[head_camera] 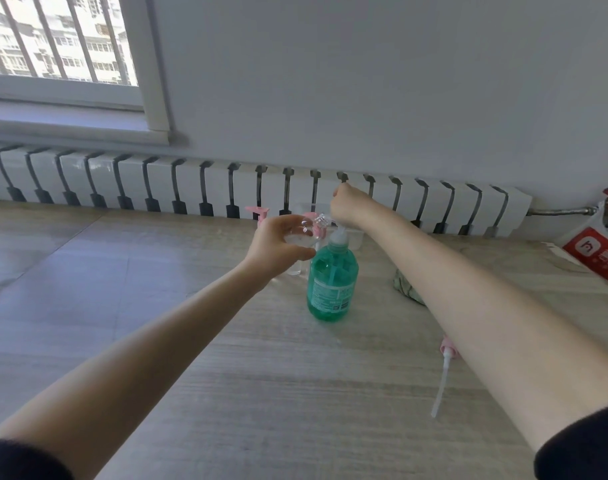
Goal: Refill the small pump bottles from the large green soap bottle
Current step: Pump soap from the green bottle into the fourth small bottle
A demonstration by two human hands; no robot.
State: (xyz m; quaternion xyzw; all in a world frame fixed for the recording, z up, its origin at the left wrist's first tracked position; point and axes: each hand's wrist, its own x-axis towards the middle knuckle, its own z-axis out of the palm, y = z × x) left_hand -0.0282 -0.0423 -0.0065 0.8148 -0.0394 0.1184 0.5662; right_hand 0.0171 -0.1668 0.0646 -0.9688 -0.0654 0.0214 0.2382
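Observation:
The large green soap bottle [332, 282] stands upright on the wooden table [261, 375], its white pump head under my right hand [349, 206], which presses down on it. My left hand [278, 247] holds a small clear bottle [304, 233], tilted with its open neck toward the pump spout. Another small clear bottle [294, 268] stands just behind my left hand. Two pink pump tops [257, 212] show farther back. A loose pink pump with a long white tube [441, 379] lies on the table under my right forearm.
A clear plastic container [354, 237] sits behind the green bottle. A crumpled greenish cloth [404, 287] lies to its right. A red and white bag [597, 258] is at the far right edge. A white radiator [226, 188] runs along the wall behind the table.

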